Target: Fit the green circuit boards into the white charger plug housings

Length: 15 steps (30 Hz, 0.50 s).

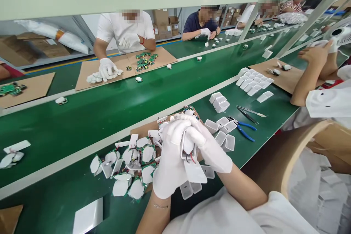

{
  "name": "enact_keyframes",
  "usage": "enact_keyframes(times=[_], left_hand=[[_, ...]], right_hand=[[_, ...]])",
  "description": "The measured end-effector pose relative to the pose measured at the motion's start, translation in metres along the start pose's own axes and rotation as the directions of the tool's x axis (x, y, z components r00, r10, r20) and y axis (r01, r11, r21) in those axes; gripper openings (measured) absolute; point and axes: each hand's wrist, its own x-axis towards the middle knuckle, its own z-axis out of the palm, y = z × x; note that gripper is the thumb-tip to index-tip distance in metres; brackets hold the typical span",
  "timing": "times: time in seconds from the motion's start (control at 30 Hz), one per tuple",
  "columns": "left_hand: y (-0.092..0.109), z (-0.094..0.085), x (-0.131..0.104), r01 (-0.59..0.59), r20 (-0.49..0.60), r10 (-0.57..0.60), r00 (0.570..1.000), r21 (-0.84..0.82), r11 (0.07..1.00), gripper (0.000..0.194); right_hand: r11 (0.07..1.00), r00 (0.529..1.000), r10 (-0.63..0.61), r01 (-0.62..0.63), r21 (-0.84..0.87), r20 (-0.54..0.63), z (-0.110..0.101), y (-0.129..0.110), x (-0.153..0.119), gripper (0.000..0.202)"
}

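Observation:
Both my hands wear white gloves and meet at the middle of the view. My left hand (171, 157) is wrapped round a white plastic housing (189, 150) from the left. From the right, my right hand (210, 144) closes on the same housing, its fingers over the top. A white padded part sits in the housing's opening, with red and black wires and a flat white cover (195, 172) hanging below. Left of my hands lies a pile of green circuit boards with white pads (148, 154). White open housings (186, 190) lie under and beside my hands.
Blue-handled pliers (245, 128), tweezers (251, 111) and more white housings (219, 102) lie to the right. Behind runs a green conveyor belt (109, 108) carrying several small parts. Co-workers (126, 33) sit across it; another person's arm (309, 69) is at right, above a large bin (287, 161).

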Motion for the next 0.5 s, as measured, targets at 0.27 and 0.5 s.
enact_keyframes(times=[0.27,0.5], left_hand=[[0.011,-0.004,-0.001,0.014,0.008,-0.014,1.0,-0.068,0.998,0.056],[0.014,-0.008,-0.004,-0.028,0.012,0.03,0.999,-0.112,0.993,0.054]], right_hand=[[0.999,0.996,0.039,-0.038,-0.011,0.079,-0.004,-0.007,-0.012,0.056],[0.99,0.995,0.011,0.004,-0.141,0.102,0.002,-0.005,-0.022,0.082]])
